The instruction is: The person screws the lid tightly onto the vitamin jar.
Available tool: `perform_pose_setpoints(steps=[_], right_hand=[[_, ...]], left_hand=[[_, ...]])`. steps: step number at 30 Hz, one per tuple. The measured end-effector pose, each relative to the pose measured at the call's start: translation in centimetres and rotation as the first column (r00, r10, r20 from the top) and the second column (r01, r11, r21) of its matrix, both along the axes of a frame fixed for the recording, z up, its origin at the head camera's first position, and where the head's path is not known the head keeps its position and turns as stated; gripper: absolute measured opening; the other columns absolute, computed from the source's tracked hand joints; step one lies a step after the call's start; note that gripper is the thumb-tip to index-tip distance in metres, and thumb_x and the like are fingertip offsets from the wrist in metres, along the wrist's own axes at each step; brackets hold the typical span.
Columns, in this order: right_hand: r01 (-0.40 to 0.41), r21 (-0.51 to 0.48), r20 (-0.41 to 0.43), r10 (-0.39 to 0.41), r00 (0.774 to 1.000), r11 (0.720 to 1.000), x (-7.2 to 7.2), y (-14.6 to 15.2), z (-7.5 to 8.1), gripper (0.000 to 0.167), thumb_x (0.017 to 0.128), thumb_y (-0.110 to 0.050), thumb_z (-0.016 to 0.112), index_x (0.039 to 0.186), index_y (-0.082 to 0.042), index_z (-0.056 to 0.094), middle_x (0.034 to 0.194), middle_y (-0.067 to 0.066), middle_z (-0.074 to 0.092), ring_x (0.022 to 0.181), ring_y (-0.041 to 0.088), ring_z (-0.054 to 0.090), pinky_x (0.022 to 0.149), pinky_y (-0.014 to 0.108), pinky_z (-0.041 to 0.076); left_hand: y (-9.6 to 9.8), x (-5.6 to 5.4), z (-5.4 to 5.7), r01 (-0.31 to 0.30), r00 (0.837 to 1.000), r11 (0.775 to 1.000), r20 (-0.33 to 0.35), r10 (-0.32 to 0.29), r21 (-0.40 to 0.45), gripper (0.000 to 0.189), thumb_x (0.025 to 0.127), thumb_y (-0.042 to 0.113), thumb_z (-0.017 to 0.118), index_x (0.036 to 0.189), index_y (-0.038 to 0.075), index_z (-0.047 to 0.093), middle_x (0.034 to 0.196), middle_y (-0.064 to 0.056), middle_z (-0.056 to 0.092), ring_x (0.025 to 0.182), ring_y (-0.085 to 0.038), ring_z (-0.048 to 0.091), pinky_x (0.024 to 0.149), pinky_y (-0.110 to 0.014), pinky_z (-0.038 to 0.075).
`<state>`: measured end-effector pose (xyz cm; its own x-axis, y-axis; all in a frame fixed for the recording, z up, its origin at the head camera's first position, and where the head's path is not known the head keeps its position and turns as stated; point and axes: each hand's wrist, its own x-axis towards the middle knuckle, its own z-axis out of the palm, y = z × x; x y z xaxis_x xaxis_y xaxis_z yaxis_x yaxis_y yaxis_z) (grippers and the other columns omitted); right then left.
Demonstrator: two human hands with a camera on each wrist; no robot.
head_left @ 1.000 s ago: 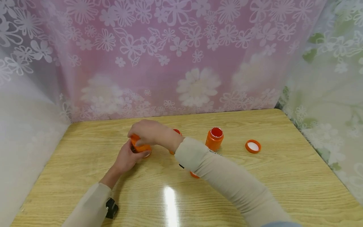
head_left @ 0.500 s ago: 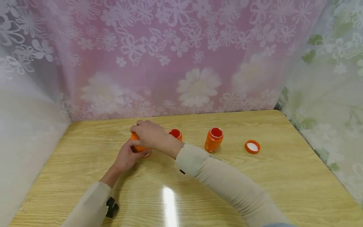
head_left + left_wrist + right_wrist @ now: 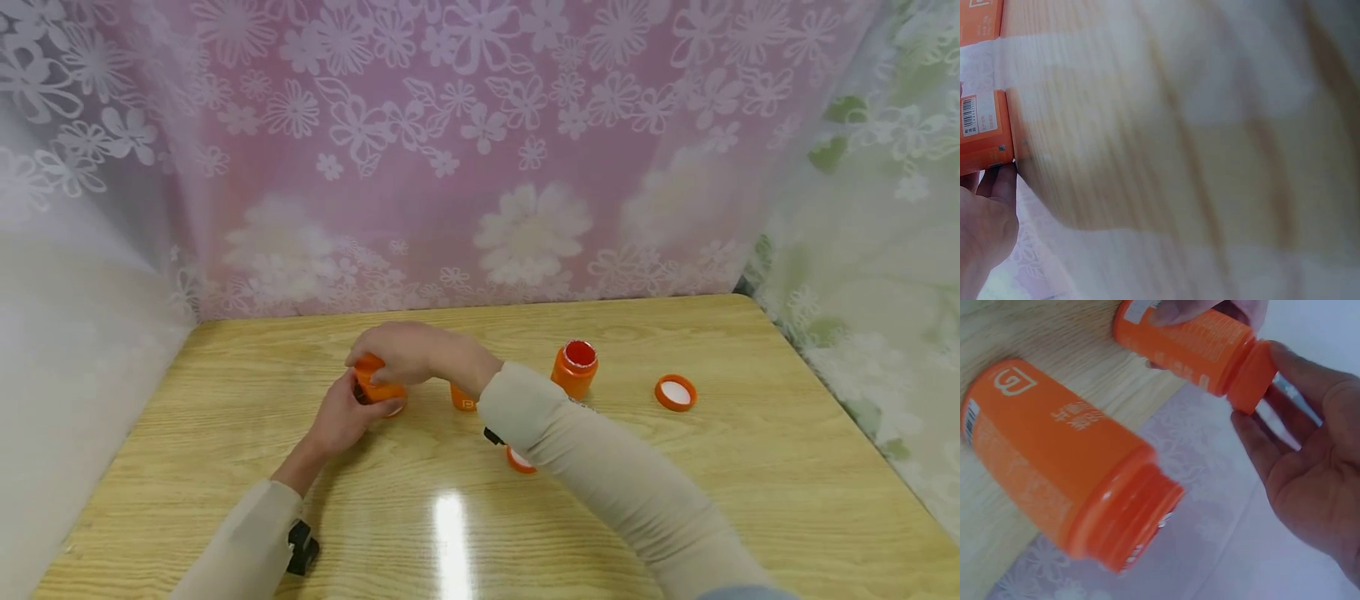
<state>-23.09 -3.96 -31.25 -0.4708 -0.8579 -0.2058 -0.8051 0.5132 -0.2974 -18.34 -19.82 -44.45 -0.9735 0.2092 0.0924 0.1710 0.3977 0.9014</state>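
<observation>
On the left part of the table, my left hand (image 3: pixel 347 419) grips an upright orange plastic bottle (image 3: pixel 387 393) low on its body. My right hand (image 3: pixel 408 350) comes across from the right and pinches that bottle's orange screw cap (image 3: pixel 1254 376), which sits on the neck, thumb on one side and fingers on the other in the right wrist view. In the left wrist view, only the bottle's base with its barcode label (image 3: pixel 979 114) shows. Just right of the hands stands a second orange bottle (image 3: pixel 1060 450), uncapped, partly hidden by my right wrist in the head view.
A third orange bottle (image 3: pixel 576 371), uncapped, stands farther right. One loose cap (image 3: pixel 676 392) lies white inside up near the right side; another cap (image 3: pixel 521 461) shows partly beneath my right forearm. Floral curtains rise behind the wooden table (image 3: pixel 360 517) and at its sides.
My right hand has turned about the cap, first back and then round again, with its wrist shifting slightly. My left hand keeps its hold on the bottle.
</observation>
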Motion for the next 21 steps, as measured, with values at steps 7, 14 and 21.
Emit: perform_pose_setpoints(steps=[7, 14, 21], right_hand=[[0.12, 0.003, -0.121, -0.119, 0.986, 0.993, 1.0, -0.8, -0.2, 0.039, 0.093, -0.026, 0.064, 0.131, -0.019, 0.06, 0.127, -0.005, 0.058, 0.107, 0.012, 0.054, 0.087, 0.027, 0.045], [0.214, -0.027, -0.192, -0.215, 0.958, 0.977, 1.6, -1.3, -0.5, 0.029, 0.092, -0.034, 0.065, 0.117, -0.02, 0.067, 0.103, -0.008, 0.062, 0.083, 0.01, 0.054, 0.068, 0.023, 0.046], [0.301, -0.052, -0.229, -0.305, 0.924, 0.952, 1.8, -1.4, -1.2, 0.038, 0.09, -0.049, 0.061, 0.114, -0.02, 0.065, 0.097, -0.004, 0.057, 0.079, 0.012, 0.051, 0.062, 0.023, 0.045]], left_hand=[[0.1, 0.0, 0.0, 0.001, 1.0, 1.0, -0.005, -0.001, 0.014, 0.054, 0.084, 0.028, 0.076, 0.125, 0.009, 0.047, 0.112, -0.008, 0.058, 0.091, -0.023, 0.059, 0.075, -0.03, 0.051], [-0.1, 0.0, -0.1, 0.012, 1.0, 1.0, -0.016, -0.011, 0.026, 0.053, 0.084, 0.026, 0.076, 0.125, 0.008, 0.049, 0.113, -0.007, 0.059, 0.095, -0.022, 0.06, 0.08, -0.029, 0.051], [0.1, -0.2, -0.2, 0.031, 0.998, 0.999, -0.052, -0.03, 0.031, 0.043, 0.084, 0.02, 0.075, 0.12, 0.009, 0.054, 0.113, -0.007, 0.057, 0.096, -0.023, 0.058, 0.078, -0.029, 0.051]])
